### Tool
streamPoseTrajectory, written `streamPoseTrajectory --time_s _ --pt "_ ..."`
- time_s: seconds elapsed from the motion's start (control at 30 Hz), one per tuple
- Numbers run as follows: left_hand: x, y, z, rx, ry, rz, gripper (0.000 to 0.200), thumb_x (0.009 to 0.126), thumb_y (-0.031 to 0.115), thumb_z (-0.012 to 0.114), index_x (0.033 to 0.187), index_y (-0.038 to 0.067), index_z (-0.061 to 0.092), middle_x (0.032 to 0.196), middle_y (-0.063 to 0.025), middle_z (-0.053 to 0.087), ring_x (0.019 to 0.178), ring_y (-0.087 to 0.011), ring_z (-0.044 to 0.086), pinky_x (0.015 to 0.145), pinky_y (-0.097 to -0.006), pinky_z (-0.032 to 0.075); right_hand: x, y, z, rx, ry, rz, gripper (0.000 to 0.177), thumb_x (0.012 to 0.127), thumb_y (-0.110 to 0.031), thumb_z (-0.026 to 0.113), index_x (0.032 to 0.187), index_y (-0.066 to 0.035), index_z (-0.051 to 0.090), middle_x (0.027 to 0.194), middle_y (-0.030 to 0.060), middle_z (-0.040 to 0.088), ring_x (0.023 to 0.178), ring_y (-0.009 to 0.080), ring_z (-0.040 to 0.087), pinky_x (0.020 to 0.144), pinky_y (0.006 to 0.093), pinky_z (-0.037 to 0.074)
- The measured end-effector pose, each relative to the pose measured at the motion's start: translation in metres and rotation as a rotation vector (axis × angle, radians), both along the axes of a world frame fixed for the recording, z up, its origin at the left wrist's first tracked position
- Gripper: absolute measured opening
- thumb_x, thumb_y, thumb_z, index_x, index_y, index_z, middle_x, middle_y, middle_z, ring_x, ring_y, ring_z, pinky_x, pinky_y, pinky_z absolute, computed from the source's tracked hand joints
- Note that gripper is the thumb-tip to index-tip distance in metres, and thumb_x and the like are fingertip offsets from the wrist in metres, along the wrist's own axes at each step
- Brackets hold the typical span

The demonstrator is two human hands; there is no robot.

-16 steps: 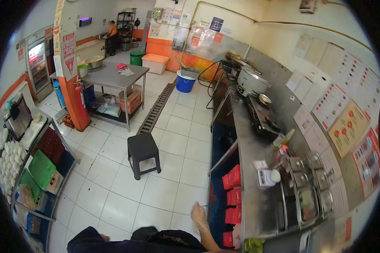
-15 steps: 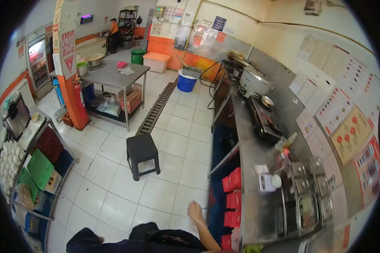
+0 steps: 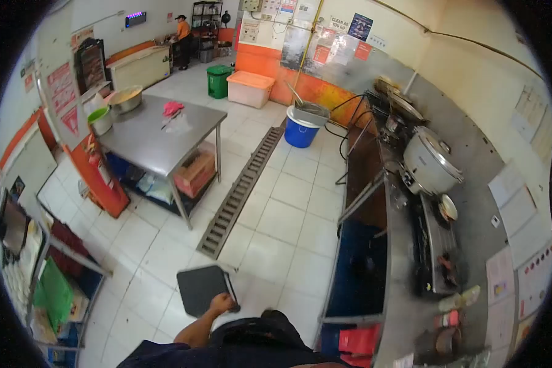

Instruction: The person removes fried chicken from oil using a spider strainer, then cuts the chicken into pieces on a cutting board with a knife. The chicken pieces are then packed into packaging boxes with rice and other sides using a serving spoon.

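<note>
My left hand (image 3: 221,303) reaches down from the bottom of the view and closes on the near right edge of a black plastic stool (image 3: 199,287). The stool stands on the white tiled floor just in front of me, and its seat looks tilted. My forearm runs from the lower left up to the hand. Dark clothing on my body fills the bottom centre. My right hand is out of sight.
A steel table (image 3: 147,138) with bowls stands ahead left, and a floor drain grate (image 3: 239,190) runs away from the stool. On the right is a long steel counter (image 3: 405,270) with a rice cooker (image 3: 429,162). Beyond are a blue bucket (image 3: 300,132), a shelf rack (image 3: 49,288) and a distant person in orange (image 3: 182,34).
The view has moved forward and tipped down, so the stool is now right below me. My left hand has come in and taken hold of it. The arm seen at the right has left view.
</note>
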State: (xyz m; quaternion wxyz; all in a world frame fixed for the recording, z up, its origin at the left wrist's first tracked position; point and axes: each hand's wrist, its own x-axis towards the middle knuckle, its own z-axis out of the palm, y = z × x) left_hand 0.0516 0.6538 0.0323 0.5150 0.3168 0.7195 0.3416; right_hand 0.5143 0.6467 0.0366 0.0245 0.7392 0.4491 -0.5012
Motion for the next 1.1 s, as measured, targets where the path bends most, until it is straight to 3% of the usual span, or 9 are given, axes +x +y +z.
streamPoseTrajectory --time_s 0.3,0.47,0.53,0.6,0.73,0.83,0.97,1.0,1.1 --pt "-0.03 0.446 0.022 0.153 0.018 0.026 0.024 0.086 0.02 0.058 0.096 0.0 0.065 0.087 -0.0134 0.069 0.076 -0.0206 0.067 0.068 -0.0333 0.054 -0.034 0.321 -0.001 -0.043 -0.013 0.065 0.034 0.088 -0.028 0.051 0.114 -0.006 0.052 0.094 0.0176 0.062 0.079 0.0342 0.063 0.065 0.0468 0.051" --pt "-0.118 0.482 0.012 0.045 0.236 0.197 0.03 0.082 0.027 0.059 0.093 0.0 0.066 0.084 -0.0167 0.068 0.078 -0.0287 0.067 0.07 -0.0389 0.051 -0.105 0.613 -0.046 0.225 0.212 0.069 0.039 0.088 -0.031 0.051 0.117 -0.005 0.051 0.099 0.0201 0.063 0.082 0.0369 0.064 0.067 0.0479 0.053" --pt "-0.164 0.479 -0.033 -0.264 0.165 0.218 0.035 0.085 0.027 0.061 0.105 -0.002 0.063 0.093 -0.0124 0.067 0.091 -0.0258 0.065 0.076 -0.0409 0.052 -0.185 0.729 -0.012 0.221 1.159 -0.462 0.033 0.074 -0.029 0.063 0.094 -0.003 0.064 0.078 0.0111 0.066 0.073 0.0259 0.065 0.064 0.038 0.053" --pt "-0.195 0.447 -0.113 -0.519 0.512 -0.029 0.028 0.082 0.023 0.057 0.1 0.004 0.067 0.1 -0.0157 0.067 0.093 -0.0314 0.064 0.077 -0.0434 0.05 -0.254 0.847 -0.002 0.41 0.182 0.27 0.032 0.083 -0.028 0.056 0.097 0.001 0.061 0.08 0.0124 0.067 0.069 0.0234 0.065 0.063 0.0365 0.053" --pt "-0.273 0.451 -0.137 -0.353 0.598 -0.62 0.03 0.084 0.027 0.055 0.1 0.005 0.068 0.108 -0.0171 0.065 0.097 -0.0354 0.063 0.082 -0.0452 0.049 -0.414 0.969 0.099 0.271 0.366 0.034 0.037 0.094 -0.032 0.044 0.087 0.001 0.061 0.072 0.0112 0.064 0.066 0.0193 0.063 0.058 0.0339 0.05" --pt "-0.323 0.611 -0.081 0.317 0.729 -0.866 0.03 0.083 0.029 0.057 0.097 0.006 0.069 0.107 -0.0158 0.065 0.096 -0.034 0.063 0.079 -0.0446 0.049 -0.463 1.048 0.132 0.341 0.465 0.019 0.031 0.093 -0.026 0.044 0.09 0.001 0.059 0.074 0.0115 0.064 0.063 0.0179 0.063 0.056 0.0329 0.05" --pt "-0.393 0.947 -0.033 0.142 -0.099 0.299 0.026 0.085 0.022 0.057 0.079 -0.004 0.06 0.069 -0.007 0.059 0.063 -0.0175 0.056 0.057 -0.0368 0.047 -0.53 1.163 0.168 0.51 0.65 -0.24 0.023 0.091 -0.016 0.044 0.103 0.003 0.054 0.077 0.0113 0.064 0.062 0.0187 0.062 0.056 0.0325 0.051" --pt "-0.398 1.03 0.058 0.165 -0.001 0.246 0.025 0.088 0.021 0.056 0.09 -0.003 0.062 0.078 -0.0083 0.063 0.067 -0.0168 0.058 0.059 -0.0338 0.049 -0.545 1.201 0.169 0.545 0.61 -0.291 0.023 0.091 -0.013 0.044 0.105 0.003 0.053 0.078 0.0113 0.065 0.063 0.0187 0.063 0.057 0.0326 0.052" --pt "-0.478 1.187 0.039 0.354 0.155 0.018 0.025 0.092 0.017 0.054 0.108 -0.001 0.06 0.09 -0.0112 0.067 0.078 -0.0157 0.063 0.065 -0.0269 0.049 -0.579 1.304 0.108 0.638 0.502 -0.383 0.025 0.091 -0.016 0.046 0.105 0.003 0.055 0.079 0.0123 0.066 0.065 0.019 0.063 0.058 0.0348 0.052"
